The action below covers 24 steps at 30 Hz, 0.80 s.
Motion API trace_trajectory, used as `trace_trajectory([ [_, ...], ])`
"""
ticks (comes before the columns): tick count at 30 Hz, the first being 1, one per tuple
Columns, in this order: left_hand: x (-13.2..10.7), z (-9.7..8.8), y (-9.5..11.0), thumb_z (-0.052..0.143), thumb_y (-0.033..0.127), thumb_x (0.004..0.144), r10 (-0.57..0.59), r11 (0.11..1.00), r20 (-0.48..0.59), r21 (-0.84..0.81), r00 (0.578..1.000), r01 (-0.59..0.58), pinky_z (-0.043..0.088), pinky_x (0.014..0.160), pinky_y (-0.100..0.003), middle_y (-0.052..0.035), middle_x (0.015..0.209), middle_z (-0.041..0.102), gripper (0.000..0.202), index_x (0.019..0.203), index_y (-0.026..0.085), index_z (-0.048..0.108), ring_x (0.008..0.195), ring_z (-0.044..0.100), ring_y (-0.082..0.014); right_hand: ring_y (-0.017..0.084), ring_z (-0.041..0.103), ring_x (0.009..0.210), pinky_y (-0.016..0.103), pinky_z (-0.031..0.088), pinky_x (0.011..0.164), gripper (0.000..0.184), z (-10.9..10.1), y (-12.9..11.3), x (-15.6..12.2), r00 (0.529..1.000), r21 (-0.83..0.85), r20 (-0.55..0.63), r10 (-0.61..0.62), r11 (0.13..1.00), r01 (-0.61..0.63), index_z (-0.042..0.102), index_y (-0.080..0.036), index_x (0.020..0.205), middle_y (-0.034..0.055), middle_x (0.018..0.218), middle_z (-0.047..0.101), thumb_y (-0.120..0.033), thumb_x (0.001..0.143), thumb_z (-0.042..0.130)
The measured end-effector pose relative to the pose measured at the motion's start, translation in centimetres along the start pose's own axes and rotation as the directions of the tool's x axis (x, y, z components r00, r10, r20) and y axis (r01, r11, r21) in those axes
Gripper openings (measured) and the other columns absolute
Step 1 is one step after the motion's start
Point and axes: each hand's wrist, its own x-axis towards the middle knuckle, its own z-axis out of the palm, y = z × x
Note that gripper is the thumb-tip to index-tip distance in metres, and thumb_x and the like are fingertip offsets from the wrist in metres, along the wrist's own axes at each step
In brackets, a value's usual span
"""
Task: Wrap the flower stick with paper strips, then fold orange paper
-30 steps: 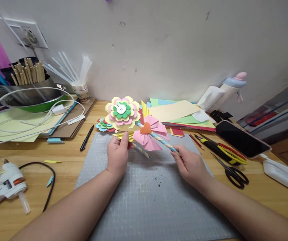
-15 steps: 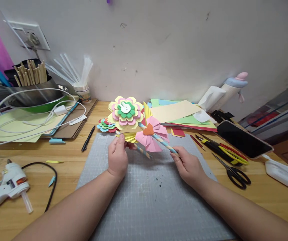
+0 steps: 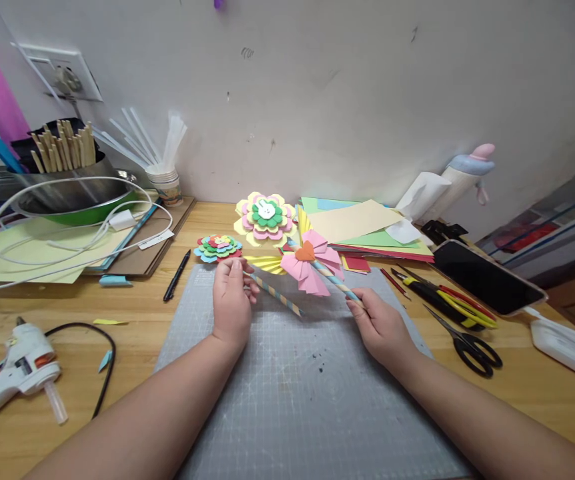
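My right hand (image 3: 378, 325) is closed around the lower end of a striped paper stick (image 3: 335, 280). This stick carries a pink folded bow with an orange heart (image 3: 307, 261) and, at its top, a large layered paper flower with a white bunny centre (image 3: 266, 217). My left hand (image 3: 230, 301) has its fingers curled and pinches a second striped stick (image 3: 277, 298) that lies on the grey cutting mat (image 3: 292, 393). That stick leads to a small multicoloured flower (image 3: 217, 247). A yellow pleated fan (image 3: 266, 264) sits behind the bow.
A stack of coloured paper (image 3: 367, 230) lies at the back. Right of the mat are black scissors (image 3: 465, 345), cutters (image 3: 442, 295) and a phone (image 3: 487, 278). On the left are a pen (image 3: 175, 275), a glue gun (image 3: 15, 380), a white cable (image 3: 67, 227) and a bowl of wooden sticks (image 3: 62, 173).
My right hand has lifted the large flower up and to the right. My left hand has let go of the yellow fan and dropped to the second stick, uncovering the small flower.
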Motion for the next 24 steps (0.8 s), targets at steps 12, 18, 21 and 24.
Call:
trace_trajectory([
  [12,-1.1,0.4,0.7,0.068,0.024,0.078,0.132,0.558,0.835,0.382,0.534,-0.737,0.029,0.090,-0.040,-0.0016,0.103,0.065,0.012,0.090,0.026,0.066,0.105,0.052,-0.0219,0.020,0.057,0.074,0.030,0.040,0.067,0.020,-0.7,1.6,1.4,0.987,0.063,-0.159,0.036,0.998,-0.026,0.056,-0.024,0.098,0.0014,0.081,0.062,-0.039,0.093,0.042],
  [18,-1.4,0.8,0.7,0.059,0.031,0.083,0.088,0.466,0.832,0.451,0.547,-0.761,0.026,0.093,-0.043,-0.0022,0.092,0.066,0.010,0.085,0.022,0.062,0.098,0.053,-0.0214,0.021,0.058,0.079,0.030,0.041,0.070,0.020,-0.3,1.6,1.6,0.991,0.096,-0.133,0.029,0.995,-0.017,0.056,-0.023,0.097,0.0022,0.086,0.063,-0.038,0.093,0.043],
  [21,-1.7,0.9,0.9,0.053,0.019,0.080,0.082,0.425,0.839,0.459,0.538,-0.780,0.026,0.093,-0.042,-0.0011,0.082,0.064,0.007,0.075,0.020,0.059,0.093,0.052,-0.0203,0.021,0.057,0.077,0.031,0.040,0.070,0.021,-0.3,1.7,1.6,0.992,0.106,-0.120,0.036,0.994,-0.023,0.056,-0.024,0.097,0.0019,0.085,0.063,-0.039,0.093,0.043],
  [24,-1.9,1.0,1.1,0.050,0.015,0.078,0.069,0.440,0.837,0.463,0.543,-0.770,0.027,0.092,-0.042,-0.0008,0.078,0.063,0.009,0.072,0.020,0.056,0.089,0.051,-0.0196,0.021,0.057,0.076,0.031,0.040,0.069,0.021,-0.3,1.7,1.6,0.993,0.112,-0.106,0.045,0.993,-0.033,0.056,-0.024,0.096,0.0014,0.082,0.062,-0.040,0.093,0.043],
])
